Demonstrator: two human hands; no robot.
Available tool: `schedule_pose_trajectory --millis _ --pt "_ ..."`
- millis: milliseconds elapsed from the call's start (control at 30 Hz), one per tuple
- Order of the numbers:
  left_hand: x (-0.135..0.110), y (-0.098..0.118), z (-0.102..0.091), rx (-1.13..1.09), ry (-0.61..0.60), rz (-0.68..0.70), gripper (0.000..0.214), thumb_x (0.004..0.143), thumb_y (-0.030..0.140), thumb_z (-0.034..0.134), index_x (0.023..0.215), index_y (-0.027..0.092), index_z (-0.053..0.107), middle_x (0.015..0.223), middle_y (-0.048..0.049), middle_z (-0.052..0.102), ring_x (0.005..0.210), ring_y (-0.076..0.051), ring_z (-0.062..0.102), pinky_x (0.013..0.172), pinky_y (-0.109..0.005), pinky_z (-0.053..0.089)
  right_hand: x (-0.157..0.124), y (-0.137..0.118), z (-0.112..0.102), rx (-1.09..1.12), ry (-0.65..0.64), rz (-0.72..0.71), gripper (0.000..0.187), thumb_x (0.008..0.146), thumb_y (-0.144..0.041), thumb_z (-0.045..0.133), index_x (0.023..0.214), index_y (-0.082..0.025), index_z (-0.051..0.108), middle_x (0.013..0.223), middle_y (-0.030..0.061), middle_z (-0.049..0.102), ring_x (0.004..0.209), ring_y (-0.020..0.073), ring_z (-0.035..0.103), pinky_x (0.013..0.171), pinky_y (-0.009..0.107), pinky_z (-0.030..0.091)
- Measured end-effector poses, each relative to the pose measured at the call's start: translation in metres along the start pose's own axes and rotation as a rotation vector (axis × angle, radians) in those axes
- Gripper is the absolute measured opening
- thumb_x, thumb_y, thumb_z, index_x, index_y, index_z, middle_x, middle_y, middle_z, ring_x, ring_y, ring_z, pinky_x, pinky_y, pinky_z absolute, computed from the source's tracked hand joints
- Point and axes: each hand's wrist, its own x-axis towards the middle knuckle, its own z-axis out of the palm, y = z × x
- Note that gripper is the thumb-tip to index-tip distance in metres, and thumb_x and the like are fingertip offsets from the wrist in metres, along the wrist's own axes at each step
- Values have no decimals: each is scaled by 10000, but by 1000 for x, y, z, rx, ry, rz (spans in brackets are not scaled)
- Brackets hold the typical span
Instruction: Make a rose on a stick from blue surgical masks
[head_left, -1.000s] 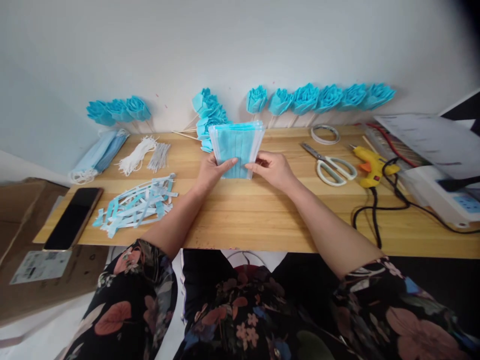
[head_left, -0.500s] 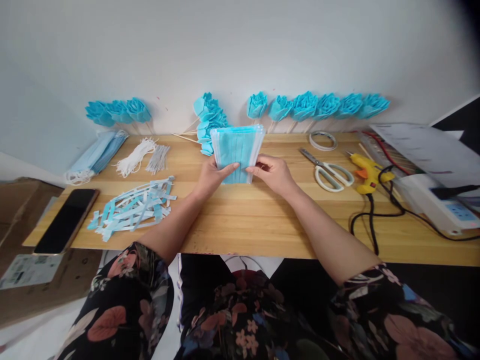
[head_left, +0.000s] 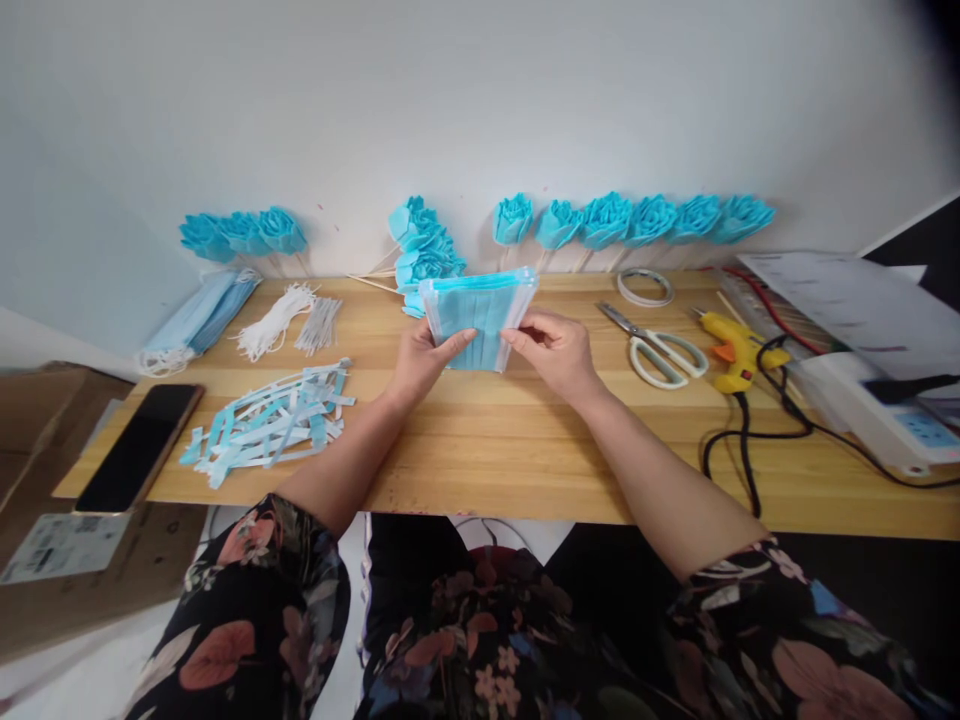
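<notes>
A stack of blue face masks with white edges is held up over the middle of the table, its ear loops not visible. My left hand grips its left side, thumb across the front and fingers behind. My right hand pinches the right edge, its thumb on the front. The fingers behind the stack are mostly hidden. Just behind it lie several blue flowers on thin sticks, partly covered by the stack.
Left on the wooden table lie folded masks, white cords, grey ties, cut strips and a phone. Right are scissors, a tape roll, a yellow glue gun and a power strip. More flowers lean on the wall.
The mask stack has tilted, its top edge lower and leaning slightly right. My right hand has shifted a little to the right along its edge. The whole view has moved slightly.
</notes>
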Motion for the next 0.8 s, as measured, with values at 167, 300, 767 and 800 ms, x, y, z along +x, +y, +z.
schedule_pose_trajectory --millis 167,300,767,800 --pt "5 -5 -3 15 -1 34 602 679 589 875 1089 174 726 1142 -108 783 1095 -312 725 956 -443 596 1 5 1 23 -38 57 405 803 -609 753 812 -204 737 759 32 686 689 167 591 634 305 455" --pt "6 -6 -3 22 5 52 580 698 567 871 1097 177 714 1150 -110 778 1106 -310 721 969 -444 587 1 6 1 22 -31 66 400 813 -602 746 857 -205 755 785 33 699 704 167 591 654 307 461" --pt "3 0 -5 -19 -67 -98 545 643 572 895 1009 196 747 1019 -68 794 982 -281 743 899 -417 606 -1 6 4 136 -58 246 456 802 -616 735 673 -199 603 614 -8 536 606 132 494 535 267 356" --pt "4 2 -6 -36 -65 -80 544 677 592 867 1045 211 741 1055 -65 791 1013 -284 738 901 -411 604 0 5 4 207 -78 318 446 792 -612 739 690 -198 606 591 -17 524 570 119 469 505 257 327"
